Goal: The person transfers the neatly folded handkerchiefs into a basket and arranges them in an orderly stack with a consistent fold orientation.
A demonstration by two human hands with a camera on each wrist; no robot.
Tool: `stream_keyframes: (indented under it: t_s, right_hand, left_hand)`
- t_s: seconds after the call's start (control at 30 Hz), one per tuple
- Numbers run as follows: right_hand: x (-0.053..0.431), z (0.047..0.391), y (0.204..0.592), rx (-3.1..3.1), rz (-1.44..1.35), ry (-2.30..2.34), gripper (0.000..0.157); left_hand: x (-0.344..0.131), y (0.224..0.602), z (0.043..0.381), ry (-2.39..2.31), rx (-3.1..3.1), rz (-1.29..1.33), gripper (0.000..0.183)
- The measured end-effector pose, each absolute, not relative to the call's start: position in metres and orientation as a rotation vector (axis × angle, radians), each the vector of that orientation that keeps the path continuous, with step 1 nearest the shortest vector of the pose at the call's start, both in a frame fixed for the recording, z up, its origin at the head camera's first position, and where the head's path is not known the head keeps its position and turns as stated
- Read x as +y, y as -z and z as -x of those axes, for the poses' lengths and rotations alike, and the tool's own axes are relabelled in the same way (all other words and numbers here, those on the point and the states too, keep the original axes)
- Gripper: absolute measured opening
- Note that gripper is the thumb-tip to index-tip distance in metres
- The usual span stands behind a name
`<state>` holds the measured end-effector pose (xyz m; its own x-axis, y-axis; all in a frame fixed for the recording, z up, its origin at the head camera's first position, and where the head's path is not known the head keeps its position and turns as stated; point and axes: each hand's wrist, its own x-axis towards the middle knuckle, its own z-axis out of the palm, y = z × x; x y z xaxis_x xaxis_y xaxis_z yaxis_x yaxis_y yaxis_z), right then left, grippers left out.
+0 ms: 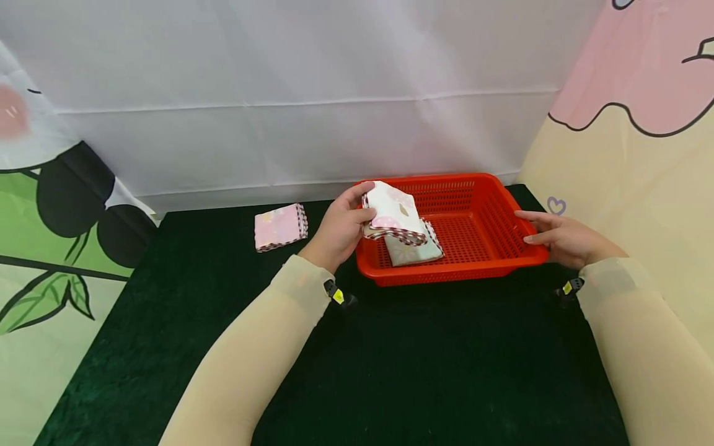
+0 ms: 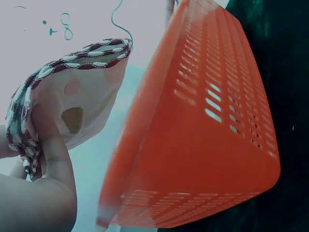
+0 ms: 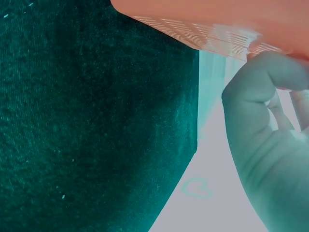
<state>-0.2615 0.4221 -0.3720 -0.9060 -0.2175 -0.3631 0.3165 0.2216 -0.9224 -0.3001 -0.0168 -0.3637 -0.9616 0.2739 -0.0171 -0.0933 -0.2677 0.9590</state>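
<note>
My left hand [image 1: 341, 228] pinches a folded white cloth [image 1: 393, 207] with a checked edge, between thumb and fingers. It is raised over the left end of a red plastic basket [image 1: 440, 271]. In the left wrist view the cloth [image 2: 94, 89] hangs beside the basket wall [image 2: 159, 159]. Below it, a pale folded cloth [image 1: 413, 253] lies in the basket, partly covered from sight. At the basket's right end my right hand [image 1: 569, 238] grips the rim, as the bent thumb [image 3: 251, 79] against the basket [image 3: 203, 19] shows in the right wrist view.
A pink folded cloth [image 1: 279, 227] with a checked edge lies on the dark green table covering [image 1: 435, 359], left of the basket. A white curtain [image 1: 312, 99] hangs behind the table. Printed fabric [image 1: 630, 173] stands close on the right, another printed sheet [image 1: 61, 229] on the left.
</note>
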Motion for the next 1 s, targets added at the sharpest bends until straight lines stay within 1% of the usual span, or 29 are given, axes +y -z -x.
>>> stream_keyframes:
  t_s: [0.37,0.77,1.0]
  right_hand:
    - [0.421,0.261,0.374,2.074,-0.099,1.742,0.073]
    - [0.423,0.263,0.372,2.109,-0.089,1.706,0.070]
    - [0.422,0.264,0.372,2.110,-0.085,1.690,0.071]
  left_hand:
    - [-0.005,0.370,0.315,-2.139,1.973,-0.175,0.052]
    - [0.016,0.363,0.332,-2.027,2.104,-0.179,0.053]
    - [0.033,0.365,0.331,-1.949,2.125,-0.197,0.050]
